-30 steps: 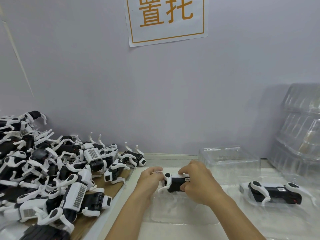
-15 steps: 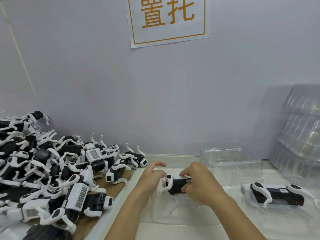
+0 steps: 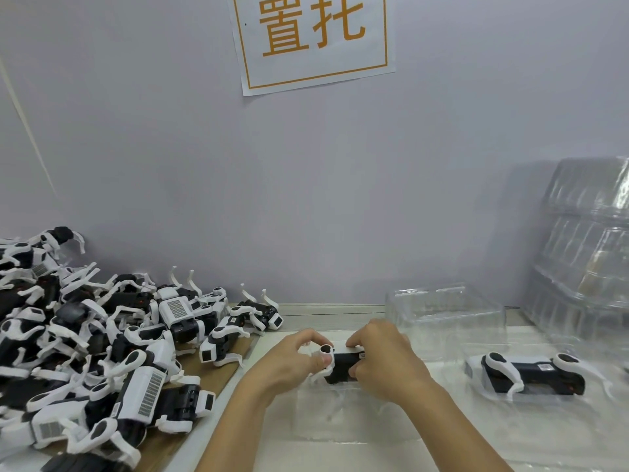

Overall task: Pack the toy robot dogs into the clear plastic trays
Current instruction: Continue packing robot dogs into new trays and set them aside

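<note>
A black and white toy robot dog (image 3: pixel 342 364) lies on its side over a clear plastic tray (image 3: pixel 316 413) at the centre of the white table. My left hand (image 3: pixel 289 362) pinches the dog's white leg at its left end. My right hand (image 3: pixel 384 362) grips the dog's body from the right and covers its far half. A second robot dog (image 3: pixel 534 373) lies in a clear tray (image 3: pixel 476 390) at the right, apart from both hands.
A big pile of loose robot dogs (image 3: pixel 85 352) fills a wooden board at the left. An upturned clear tray (image 3: pixel 442 315) stands behind my right hand. A tall stack of clear trays (image 3: pixel 589 250) leans at the far right. A paper sign (image 3: pixel 313 39) hangs on the wall.
My left hand's fingers, spread half a second ago, have curled back onto the dog's white leg. The dog has stayed over the tray between both hands.
</note>
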Tool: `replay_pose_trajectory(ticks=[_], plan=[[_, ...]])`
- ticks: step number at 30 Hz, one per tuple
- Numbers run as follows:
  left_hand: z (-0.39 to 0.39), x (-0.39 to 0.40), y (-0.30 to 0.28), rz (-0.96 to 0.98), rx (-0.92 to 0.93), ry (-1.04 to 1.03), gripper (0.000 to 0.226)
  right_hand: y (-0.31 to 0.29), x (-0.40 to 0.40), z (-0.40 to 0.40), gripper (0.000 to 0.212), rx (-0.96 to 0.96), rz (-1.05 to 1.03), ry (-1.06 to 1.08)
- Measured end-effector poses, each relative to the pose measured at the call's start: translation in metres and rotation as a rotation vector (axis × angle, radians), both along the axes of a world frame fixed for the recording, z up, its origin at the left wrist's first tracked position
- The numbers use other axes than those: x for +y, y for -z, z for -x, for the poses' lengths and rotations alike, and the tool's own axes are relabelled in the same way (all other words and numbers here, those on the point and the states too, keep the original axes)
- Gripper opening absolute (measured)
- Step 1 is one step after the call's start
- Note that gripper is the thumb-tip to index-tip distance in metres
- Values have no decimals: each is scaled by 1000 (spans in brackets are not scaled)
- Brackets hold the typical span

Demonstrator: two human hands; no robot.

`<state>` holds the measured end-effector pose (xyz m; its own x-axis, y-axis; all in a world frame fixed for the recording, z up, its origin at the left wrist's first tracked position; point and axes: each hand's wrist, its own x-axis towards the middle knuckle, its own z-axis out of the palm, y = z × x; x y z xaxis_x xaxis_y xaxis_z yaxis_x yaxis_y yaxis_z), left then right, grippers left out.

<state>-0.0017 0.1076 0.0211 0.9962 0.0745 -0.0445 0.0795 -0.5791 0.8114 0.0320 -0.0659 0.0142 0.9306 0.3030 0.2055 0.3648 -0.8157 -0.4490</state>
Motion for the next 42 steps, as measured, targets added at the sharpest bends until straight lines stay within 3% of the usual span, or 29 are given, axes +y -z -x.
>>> replay_pose_trajectory(ticks=[12, 18, 22, 38, 42], plan=[[0, -6, -10, -119, 32, 58, 17, 0, -1, -3, 40, 25, 4, -10], [-7, -24, -2, -228, -40, -69, 11, -2, -2, -2, 42, 5, 15, -18], [-8, -23, 3, -174, -60, -99, 13, -7, -6, -2, 43, 37, -29, -28], [-8, -19, 8, -128, -90, -85, 15, -26, -29, -1, 21, 12, -116, 60], [-8, -20, 9, -108, -92, -75, 18, -22, -27, 0, 18, 3, -56, 124]])
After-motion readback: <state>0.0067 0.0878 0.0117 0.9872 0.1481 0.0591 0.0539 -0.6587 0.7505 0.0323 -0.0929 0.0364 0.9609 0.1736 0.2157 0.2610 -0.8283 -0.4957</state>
